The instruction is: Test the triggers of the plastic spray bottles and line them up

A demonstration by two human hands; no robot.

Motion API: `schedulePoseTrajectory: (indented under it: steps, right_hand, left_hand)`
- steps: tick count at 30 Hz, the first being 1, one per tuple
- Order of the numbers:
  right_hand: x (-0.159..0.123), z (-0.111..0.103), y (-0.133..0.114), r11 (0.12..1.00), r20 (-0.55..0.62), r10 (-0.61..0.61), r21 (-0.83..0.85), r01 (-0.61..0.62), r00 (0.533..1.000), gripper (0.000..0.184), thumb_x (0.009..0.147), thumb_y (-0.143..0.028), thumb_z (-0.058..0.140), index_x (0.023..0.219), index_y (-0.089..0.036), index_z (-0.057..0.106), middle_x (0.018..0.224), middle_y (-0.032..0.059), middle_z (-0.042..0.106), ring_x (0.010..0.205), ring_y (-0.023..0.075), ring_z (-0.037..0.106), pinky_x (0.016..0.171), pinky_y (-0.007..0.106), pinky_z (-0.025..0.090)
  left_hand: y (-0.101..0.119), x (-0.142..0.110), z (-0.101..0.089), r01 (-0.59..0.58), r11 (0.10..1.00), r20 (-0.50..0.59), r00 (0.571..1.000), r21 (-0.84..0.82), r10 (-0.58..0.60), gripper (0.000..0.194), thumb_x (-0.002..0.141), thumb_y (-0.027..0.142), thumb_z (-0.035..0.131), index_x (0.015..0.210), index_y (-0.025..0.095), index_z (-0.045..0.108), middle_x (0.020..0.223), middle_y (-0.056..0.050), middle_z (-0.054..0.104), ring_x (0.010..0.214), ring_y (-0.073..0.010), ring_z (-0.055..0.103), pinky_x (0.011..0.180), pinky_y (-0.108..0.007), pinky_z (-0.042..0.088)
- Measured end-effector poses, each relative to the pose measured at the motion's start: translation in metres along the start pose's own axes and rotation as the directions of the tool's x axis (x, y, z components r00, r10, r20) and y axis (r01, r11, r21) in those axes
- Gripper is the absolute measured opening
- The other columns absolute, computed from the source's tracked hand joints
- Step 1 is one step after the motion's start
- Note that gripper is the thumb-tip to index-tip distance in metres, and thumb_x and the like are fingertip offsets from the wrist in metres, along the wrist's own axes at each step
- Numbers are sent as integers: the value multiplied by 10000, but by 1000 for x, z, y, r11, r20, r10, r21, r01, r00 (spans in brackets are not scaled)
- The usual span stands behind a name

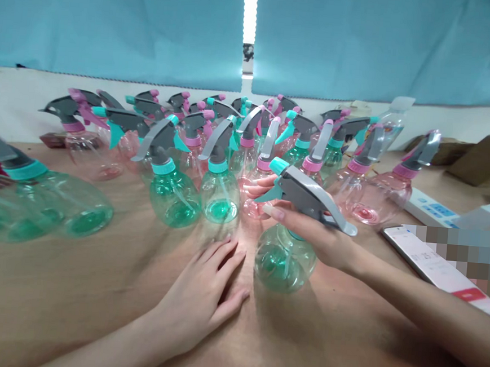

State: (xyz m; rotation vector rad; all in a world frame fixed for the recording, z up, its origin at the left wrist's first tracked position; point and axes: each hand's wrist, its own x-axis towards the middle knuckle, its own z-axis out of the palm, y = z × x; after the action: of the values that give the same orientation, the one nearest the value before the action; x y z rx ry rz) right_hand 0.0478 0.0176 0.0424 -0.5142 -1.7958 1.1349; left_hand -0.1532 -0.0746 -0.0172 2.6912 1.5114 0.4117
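Spray bottle [283, 265] is left of the phone [436, 263], neck held in the fingers of the right hand [326, 235]; farther left, the left hand [200, 296] lies empty, fingers slightly apart. Handling seems under way; the next move calls for steady grip.

Bottle collar [295, 234] mostly behind right hand [318, 233]

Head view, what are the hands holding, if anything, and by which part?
The right hand holds a green spray bottle around its neck, below the gray trigger head; the left hand rests on the table, holding nothing.
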Motion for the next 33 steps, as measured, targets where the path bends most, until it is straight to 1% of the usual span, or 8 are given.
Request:
schedulePoseTrajectory:
  steps: [4,9,12,16,19,21,24,33]
  right_hand:
    - [1,-3,0,1000,11,-8,-10,8,1000,116,828,-152,576,882,-233,639,908,-3,662,843,160,635,772,312,536]
    - [1,-5,-6,1000,43,-13,-23,14,999,103,801,-147,588,874,-218,607,892,2,626,787,150,598,716,294,500]
    - [1,-5,-10,996,37,-13,-89,16,999,57,823,-177,585,806,-220,553,766,-25,540,655,115,504,577,252,428]
    - [0,-7,-9,988,64,-13,-152,22,998,160,860,-208,574,725,-219,488,632,-56,401,548,92,360,502,247,331]
    - [0,-7,-4,994,68,20,-112,-12,997,96,884,-279,568,808,-224,549,708,-34,503,606,109,466,569,267,415]
    - [0,-6,-1,998,63,14,-66,-10,998,72,882,-298,576,904,-234,602,858,-3,607,738,143,572,691,309,490]
    - [0,-4,3,999,22,-11,-38,12,1000,100,866,-260,597,949,-248,650,1012,11,665,931,183,627,859,369,513]
    - [0,-1,4,995,-57,-49,-92,43,997,227,837,-213,632,1056,-263,666,965,11,690,917,198,663,827,373,566]
  left_hand:
    - [0,0,0,7,1000,7,1000,-8,-7,459,944,374,498,1319,110,479,1374,-187,498,1273,-337,442,995,-517,431]
    - [0,0,1,5,1000,3,1000,-10,-5,472,943,380,506,1321,99,481,1382,-191,491,1288,-340,430,1011,-512,421]
    - [0,-1,1,17,1000,8,1000,-21,-17,464,942,384,507,1326,126,478,1383,-175,497,1288,-333,434,1016,-512,415]
    - [0,-1,0,18,1000,16,1000,-24,-17,465,942,380,511,1328,123,478,1378,-176,500,1279,-332,440,1013,-516,415]
    - [0,-1,0,15,1000,17,1000,-19,-14,475,936,377,520,1325,107,479,1383,-183,491,1285,-336,430,1015,-510,414]
    - [0,-1,0,17,1000,15,1000,-25,-17,470,935,375,522,1327,119,477,1387,-177,487,1288,-332,425,1017,-505,413]
    - [0,-1,0,22,999,10,1000,-36,-21,451,937,370,516,1330,150,476,1381,-160,494,1278,-323,437,1013,-502,415]
    - [0,-2,0,14,1000,11,1000,-24,-13,466,942,381,501,1336,135,466,1388,-167,483,1289,-332,422,1011,-502,418]
